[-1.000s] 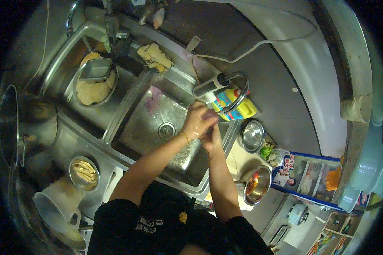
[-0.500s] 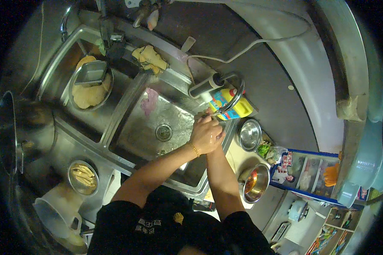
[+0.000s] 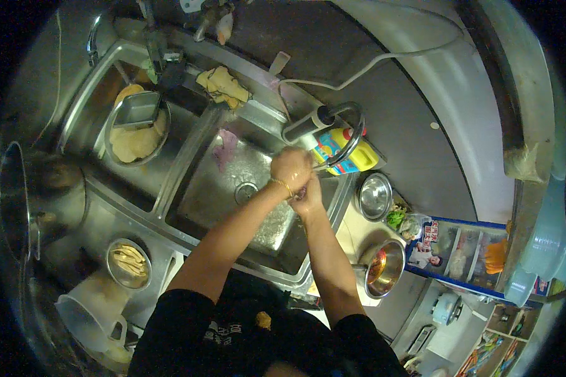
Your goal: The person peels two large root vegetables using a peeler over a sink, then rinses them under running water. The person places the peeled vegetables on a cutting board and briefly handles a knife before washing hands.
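Note:
My left hand (image 3: 290, 166), with a gold bracelet at its wrist, is curled close over my right hand under the faucet (image 3: 352, 135). Motion blurs its fingers. My right hand (image 3: 309, 195) is closed around a small dark purplish thing (image 3: 300, 193), mostly covered, whose kind I cannot make out. Both hands look wet. Below them lies the right basin of a steel sink (image 3: 223, 207), with a drain and a pinkish-purple cloth-like piece (image 3: 225, 149) on its far left wall.
A yellow bottle (image 3: 361, 157) stands behind the faucet. Metal bowls (image 3: 375, 198) sit to the right, one holding reddish food. In the left basin is a bowl of pale slices (image 3: 132, 141). A yellow cloth (image 3: 223, 86) lies on the back rim; a plastic jug (image 3: 85, 314) stands front left.
Both hands have shifted a little left and turned against each other; my left hand has risen over the right. The purplish thing shows in a different spot between them.

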Motion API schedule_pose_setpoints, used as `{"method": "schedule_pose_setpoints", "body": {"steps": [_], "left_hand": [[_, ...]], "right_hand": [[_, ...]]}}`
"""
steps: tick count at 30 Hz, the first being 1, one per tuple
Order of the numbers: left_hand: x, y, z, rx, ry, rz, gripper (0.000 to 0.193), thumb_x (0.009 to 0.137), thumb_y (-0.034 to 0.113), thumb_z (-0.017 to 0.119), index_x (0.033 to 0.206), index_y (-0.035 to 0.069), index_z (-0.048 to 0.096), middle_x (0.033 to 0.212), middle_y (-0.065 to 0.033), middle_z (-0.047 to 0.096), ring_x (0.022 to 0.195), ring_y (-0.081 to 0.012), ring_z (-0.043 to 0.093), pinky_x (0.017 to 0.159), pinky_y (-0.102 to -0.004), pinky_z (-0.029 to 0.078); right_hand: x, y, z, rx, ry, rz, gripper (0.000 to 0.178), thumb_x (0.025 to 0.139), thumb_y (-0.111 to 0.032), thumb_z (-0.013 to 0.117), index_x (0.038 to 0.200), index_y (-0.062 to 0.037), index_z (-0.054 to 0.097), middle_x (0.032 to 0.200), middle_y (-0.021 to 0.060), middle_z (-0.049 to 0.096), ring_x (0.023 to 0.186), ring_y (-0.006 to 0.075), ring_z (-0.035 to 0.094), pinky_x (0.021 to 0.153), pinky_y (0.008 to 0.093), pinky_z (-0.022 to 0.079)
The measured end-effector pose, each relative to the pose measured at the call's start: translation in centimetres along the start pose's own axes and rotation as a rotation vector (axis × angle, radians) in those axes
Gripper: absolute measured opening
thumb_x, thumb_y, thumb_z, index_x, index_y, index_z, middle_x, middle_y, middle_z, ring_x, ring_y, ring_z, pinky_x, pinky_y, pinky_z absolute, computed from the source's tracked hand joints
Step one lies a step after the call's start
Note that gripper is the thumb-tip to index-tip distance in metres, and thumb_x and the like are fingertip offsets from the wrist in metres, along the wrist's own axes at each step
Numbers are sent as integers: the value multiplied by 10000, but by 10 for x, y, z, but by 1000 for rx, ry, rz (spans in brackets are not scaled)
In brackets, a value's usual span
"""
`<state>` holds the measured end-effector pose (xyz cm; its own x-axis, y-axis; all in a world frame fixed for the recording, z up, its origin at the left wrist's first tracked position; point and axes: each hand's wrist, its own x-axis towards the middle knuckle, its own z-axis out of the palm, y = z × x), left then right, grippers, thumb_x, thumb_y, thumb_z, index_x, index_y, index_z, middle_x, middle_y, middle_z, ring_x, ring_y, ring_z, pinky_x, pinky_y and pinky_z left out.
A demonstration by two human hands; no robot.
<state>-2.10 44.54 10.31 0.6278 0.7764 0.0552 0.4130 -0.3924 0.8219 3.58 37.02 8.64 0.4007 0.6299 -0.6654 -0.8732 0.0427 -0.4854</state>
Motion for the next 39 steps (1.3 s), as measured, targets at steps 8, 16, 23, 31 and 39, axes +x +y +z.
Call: {"method": "schedule_pose_setpoints", "body": {"steps": [8,16,23,31,39], "left_hand": [[5,-96,26,-468,-266,-321,442,879,412,583,954,-17,657,930,-218,666,909,-323,644,801,-388,486],[-33,-44,15,-606,-173,69,450,717,119,721,1138,19,595,1101,-119,629,1074,-259,573,956,-387,433],[-27,-40,15,-792,-495,-111,150,951,154,558,890,24,601,759,41,569,668,-55,496,600,-231,430],[4,-49,-1,-505,-314,-137,351,929,289,568,1080,-28,569,944,-120,650,842,-202,609,788,-319,477],[-4,-49,-19,-19,-448,205,543,748,168,774,1195,1,513,1142,-161,606,1021,-276,584,884,-400,455]], "right_hand": [[-43,-54,-15,-189,-159,-151,207,867,-93,576,1072,-65,576,1010,60,643,826,148,614,637,278,544],[-44,-34,14,-435,119,-375,240,848,-201,708,984,-33,602,857,55,647,657,143,628,573,267,526],[-61,-54,15,-622,88,-302,396,833,-234,720,1128,-39,541,948,43,625,721,123,612,553,242,495],[-68,-64,-12,-834,160,-275,185,847,-186,689,971,-65,623,830,-2,634,681,82,580,508,232,414],[-61,-73,-38,-580,229,-726,118,866,-127,676,840,-26,622,706,-30,567,630,55,476,581,227,379]]}}
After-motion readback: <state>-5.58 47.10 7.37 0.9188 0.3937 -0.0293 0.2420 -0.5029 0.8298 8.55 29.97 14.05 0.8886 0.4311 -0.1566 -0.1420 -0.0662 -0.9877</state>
